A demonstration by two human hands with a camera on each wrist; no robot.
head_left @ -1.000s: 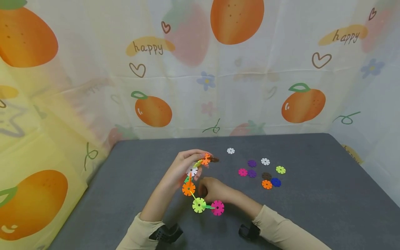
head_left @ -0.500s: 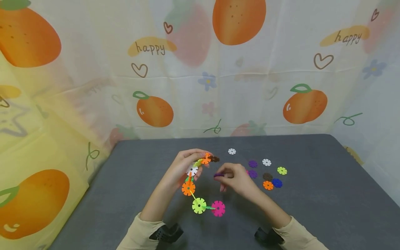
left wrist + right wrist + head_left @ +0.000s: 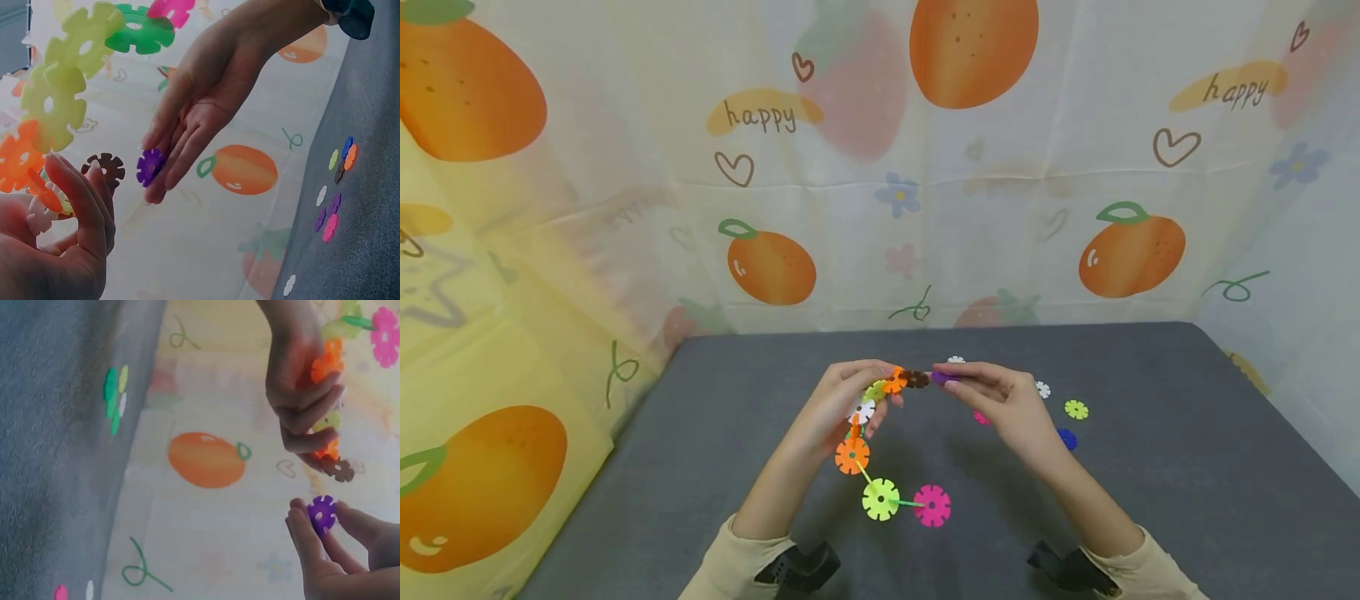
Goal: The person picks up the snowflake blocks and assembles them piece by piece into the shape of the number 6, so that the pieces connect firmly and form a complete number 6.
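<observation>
My left hand (image 3: 829, 412) grips a chain of notched plastic discs. A pink disc (image 3: 937, 497) ends its hanging part, joined to a yellow-green disc (image 3: 881, 487) and an orange disc (image 3: 846, 455). At the chain's upper end a brown disc (image 3: 116, 169) sticks out beyond the left fingertips. My right hand (image 3: 1021, 417) pinches a purple disc (image 3: 145, 170) between thumb and fingers. In both wrist views a small gap separates the purple disc from the brown one. Left fingers hide some of the discs in the middle of the chain.
Loose discs lie on the grey table (image 3: 1187, 467) at the right, among them yellow-green (image 3: 1077, 402), blue (image 3: 1067, 439) and white (image 3: 1043, 389) ones; my right hand covers some. Green discs (image 3: 110, 387) lie elsewhere on the table. A fruit-print cloth (image 3: 850, 250) hangs behind.
My right hand first was low beside the chain, then rose with the purple disc toward the brown disc. My left hand stays nearly still; the chain's hanging end swung slightly right and down.
</observation>
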